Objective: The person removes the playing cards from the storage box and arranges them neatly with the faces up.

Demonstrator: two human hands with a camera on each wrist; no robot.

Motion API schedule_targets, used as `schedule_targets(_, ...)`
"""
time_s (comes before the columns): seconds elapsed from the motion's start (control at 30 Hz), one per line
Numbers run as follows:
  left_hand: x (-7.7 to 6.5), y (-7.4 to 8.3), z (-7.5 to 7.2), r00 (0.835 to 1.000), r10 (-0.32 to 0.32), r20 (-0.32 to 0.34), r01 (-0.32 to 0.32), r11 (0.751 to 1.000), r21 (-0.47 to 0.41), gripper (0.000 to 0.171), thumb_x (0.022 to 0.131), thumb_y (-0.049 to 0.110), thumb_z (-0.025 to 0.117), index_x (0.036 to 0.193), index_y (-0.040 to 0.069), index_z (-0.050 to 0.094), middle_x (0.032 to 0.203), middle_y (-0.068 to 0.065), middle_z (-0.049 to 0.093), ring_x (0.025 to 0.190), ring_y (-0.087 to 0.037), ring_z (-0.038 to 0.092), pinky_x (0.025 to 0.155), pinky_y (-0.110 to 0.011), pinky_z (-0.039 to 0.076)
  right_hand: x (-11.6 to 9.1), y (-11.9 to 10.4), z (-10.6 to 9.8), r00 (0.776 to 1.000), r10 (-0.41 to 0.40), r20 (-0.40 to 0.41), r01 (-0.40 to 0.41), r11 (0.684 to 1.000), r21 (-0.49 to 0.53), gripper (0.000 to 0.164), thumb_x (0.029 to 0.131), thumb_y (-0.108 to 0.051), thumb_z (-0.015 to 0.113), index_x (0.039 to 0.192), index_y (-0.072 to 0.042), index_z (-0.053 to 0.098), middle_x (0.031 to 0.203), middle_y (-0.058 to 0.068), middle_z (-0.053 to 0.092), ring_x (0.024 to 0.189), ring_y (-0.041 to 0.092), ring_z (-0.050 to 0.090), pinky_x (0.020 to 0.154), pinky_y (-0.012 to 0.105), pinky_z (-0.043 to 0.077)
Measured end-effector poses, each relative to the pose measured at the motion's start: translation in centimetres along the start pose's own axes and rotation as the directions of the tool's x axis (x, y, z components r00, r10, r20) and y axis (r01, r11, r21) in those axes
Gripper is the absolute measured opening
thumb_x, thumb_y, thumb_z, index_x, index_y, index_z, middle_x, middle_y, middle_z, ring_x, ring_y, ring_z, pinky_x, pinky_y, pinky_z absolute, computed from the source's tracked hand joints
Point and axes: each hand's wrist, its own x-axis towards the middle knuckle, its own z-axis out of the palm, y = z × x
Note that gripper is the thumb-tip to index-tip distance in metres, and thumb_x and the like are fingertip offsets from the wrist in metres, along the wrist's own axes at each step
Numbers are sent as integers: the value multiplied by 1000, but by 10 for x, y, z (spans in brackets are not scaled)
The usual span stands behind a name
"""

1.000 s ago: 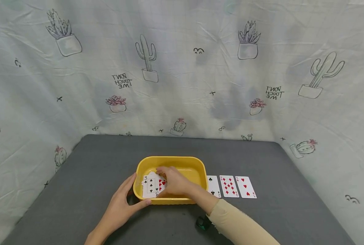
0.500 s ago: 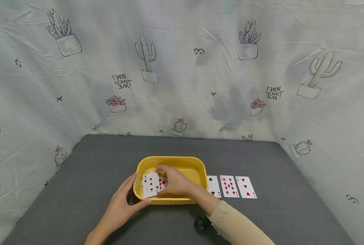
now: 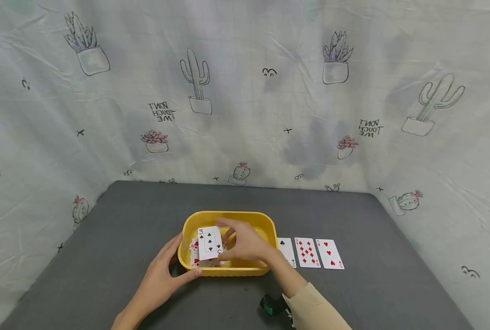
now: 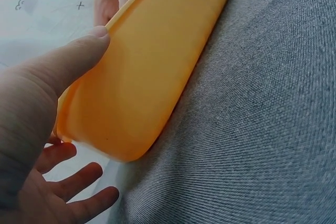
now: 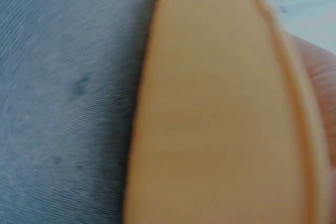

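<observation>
My right hand (image 3: 247, 240) pinches a three of clubs playing card (image 3: 207, 243) by its right edge, face up, over the left part of a yellow plastic basin (image 3: 234, 272). Under it, other playing cards (image 3: 194, 256), some with red hearts, lie loosely in the basin. At the basin's left end my left hand (image 3: 160, 272) holds the rim, thumb along the front and fingers round the side. In the left wrist view the thumb (image 4: 79, 59) presses the rim. The basin's wall (image 5: 220, 98) hides most of the right hand in the right wrist view.
Right of the basin, a clubs card (image 3: 286, 252), a diamonds card (image 3: 307, 252) and a three of hearts (image 3: 329, 254) lie face up in a row on the grey table (image 3: 377, 293). A patterned curtain (image 3: 245, 91) stands behind. A dark wrist camera (image 3: 271, 305) sits by the right sleeve.
The right hand has raised the three of clubs from the pile and shifted it slightly right, uncovering cards below. The left hand stays on the basin.
</observation>
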Motion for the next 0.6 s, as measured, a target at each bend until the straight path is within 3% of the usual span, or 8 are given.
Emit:
schedule_targets(0.17, -1, 1, 3, 1000, -19, 5, 19, 1000, 21, 107, 74, 60, 78, 157, 15, 27, 153, -10, 34, 129, -28, 45, 98, -43, 47, -18, -10, -17, 1000, 0, -29, -2, 999, -47, 86, 73, -21, 88, 147, -8, 47, 136, 0, 56, 99, 20, 61, 82, 30, 53)
schedule_targets(0.3, -2, 0, 5, 1000, -11, 1, 11, 1000, 22, 107, 74, 61, 77, 156, 13, 28, 152, -11, 34, 127, -28, 46, 97, -44, 47, -29, -19, -33, 995, -54, -86, 48, 996, -71, 86, 73, -17, 89, 147, -6, 46, 136, 3, 56, 98, 20, 61, 84, 36, 54)
schedule_targets(0.47, -6, -4, 6, 1000, 12, -26, -11, 999, 31, 108, 73, 61, 78, 156, 14, 28, 152, -8, 34, 126, -25, 46, 95, -43, 48, -47, -17, -48, 985, -86, -152, 78, 995, -59, 88, 72, -15, 89, 148, -9, 45, 137, 0, 55, 97, 20, 61, 86, 39, 54)
schedule_targets(0.6, -8, -4, 8, 1000, 8, -30, -8, 999, 31, 109, 72, 62, 78, 157, 15, 28, 152, -7, 34, 127, -25, 45, 95, -43, 48, -67, -9, -61, 979, -61, -193, 50, 997, -57, 89, 73, -20, 90, 149, -14, 45, 136, -5, 55, 98, 20, 61, 86, 40, 53)
